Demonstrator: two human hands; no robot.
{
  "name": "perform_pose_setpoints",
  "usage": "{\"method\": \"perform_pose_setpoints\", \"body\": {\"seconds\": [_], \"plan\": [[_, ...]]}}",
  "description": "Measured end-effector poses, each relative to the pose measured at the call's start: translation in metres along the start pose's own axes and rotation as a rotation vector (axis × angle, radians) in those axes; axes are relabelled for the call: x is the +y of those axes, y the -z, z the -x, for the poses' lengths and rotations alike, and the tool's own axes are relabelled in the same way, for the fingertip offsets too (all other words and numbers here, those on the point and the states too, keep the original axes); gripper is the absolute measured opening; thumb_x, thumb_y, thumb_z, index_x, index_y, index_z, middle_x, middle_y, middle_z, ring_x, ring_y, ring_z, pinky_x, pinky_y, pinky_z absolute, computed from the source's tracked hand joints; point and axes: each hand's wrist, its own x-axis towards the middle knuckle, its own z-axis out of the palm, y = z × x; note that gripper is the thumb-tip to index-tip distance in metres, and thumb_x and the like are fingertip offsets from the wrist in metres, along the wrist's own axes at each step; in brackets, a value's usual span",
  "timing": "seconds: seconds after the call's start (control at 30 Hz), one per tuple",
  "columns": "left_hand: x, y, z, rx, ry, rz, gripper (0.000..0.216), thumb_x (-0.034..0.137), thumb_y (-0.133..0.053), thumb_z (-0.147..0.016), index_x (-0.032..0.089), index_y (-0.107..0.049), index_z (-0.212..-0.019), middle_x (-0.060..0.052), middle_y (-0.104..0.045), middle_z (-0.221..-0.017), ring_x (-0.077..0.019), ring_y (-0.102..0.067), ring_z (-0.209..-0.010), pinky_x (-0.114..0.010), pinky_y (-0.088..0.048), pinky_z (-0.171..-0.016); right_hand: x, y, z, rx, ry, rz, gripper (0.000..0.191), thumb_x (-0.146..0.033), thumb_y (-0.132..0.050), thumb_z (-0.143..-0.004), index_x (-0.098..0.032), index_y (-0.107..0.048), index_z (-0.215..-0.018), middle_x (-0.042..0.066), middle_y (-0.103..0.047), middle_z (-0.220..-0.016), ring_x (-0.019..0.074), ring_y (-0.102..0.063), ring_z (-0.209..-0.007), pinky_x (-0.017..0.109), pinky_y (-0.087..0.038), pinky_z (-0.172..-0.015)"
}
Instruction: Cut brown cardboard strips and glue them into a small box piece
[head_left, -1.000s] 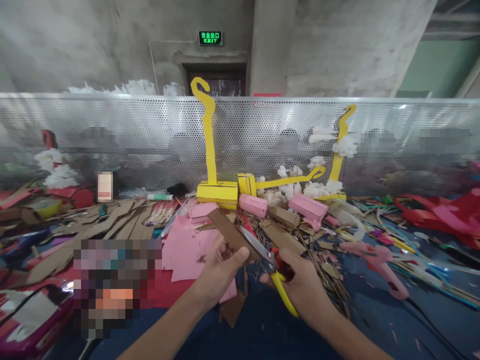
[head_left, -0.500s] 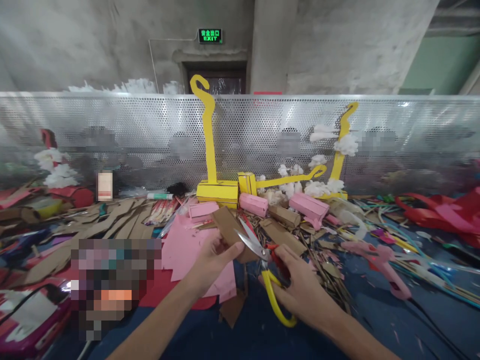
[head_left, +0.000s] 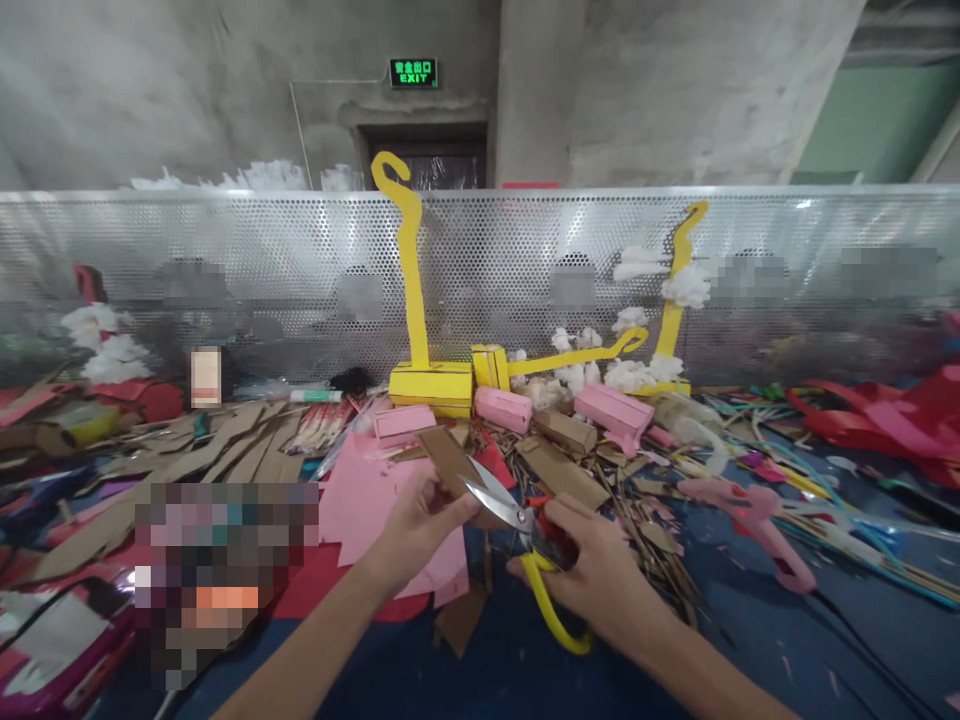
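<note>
The blue surface [head_left: 517, 670] spans the frame's lower half. Cardboard strips [head_left: 251, 450] lie at left, a red sheet [head_left: 319, 582] under pink paper [head_left: 364, 505] left of centre, scraps [head_left: 660, 540] right of centre, a glue gun [head_left: 759, 504] at lower right, red strips [head_left: 915, 415] far right.

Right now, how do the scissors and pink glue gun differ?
The scissors are in the right hand; the glue gun lies on the table. The scissors are silver, yellow and red; the glue gun is mostly pink. The scissors overlap the cardboard strip in view; the glue gun doesn't. Both are tools.
</note>
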Motion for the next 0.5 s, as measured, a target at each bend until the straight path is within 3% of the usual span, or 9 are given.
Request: {"method": "perform_pose_setpoints", "body": {"seconds": [0.3, 0.5], "plan": [[-0.0073, -0.0031, 0.0043, 0.008, -0.037, -0.034, 0.018, 0.033, -0.072, -0.087, 0.015, -0.068, -0.090, -0.003, -0.071, -0.077, -0.0146, -0.063, -0.073, -0.027, -0.052, -0.073, -0.0027, 0.0015, -0.0013, 0.021, -0.002, -0.019, 0.034, -0.030, -0.077, -0.076, -0.022, -0.046, -0.068, -0.002, -0.053, -0.072, 0.0142, -0.046, -0.062, 0.025, -0.033, -0.056], [-0.0078, -0.0064, 0.0069, 0.020, -0.001, 0.005, 0.025, 0.036, -0.074, -0.085, 0.014, -0.071, -0.097, -0.007, -0.075, -0.090, -0.0189, -0.067, -0.085, -0.029, -0.052, -0.078, -0.0021, -0.0007, -0.0007, 0.013, -0.074, -0.074, 0.037, -0.031, -0.072, -0.080, -0.023, -0.040, -0.064, -0.003, -0.047, -0.067, 0.0134, -0.040, -0.059, 0.025, -0.030, -0.053]]}}
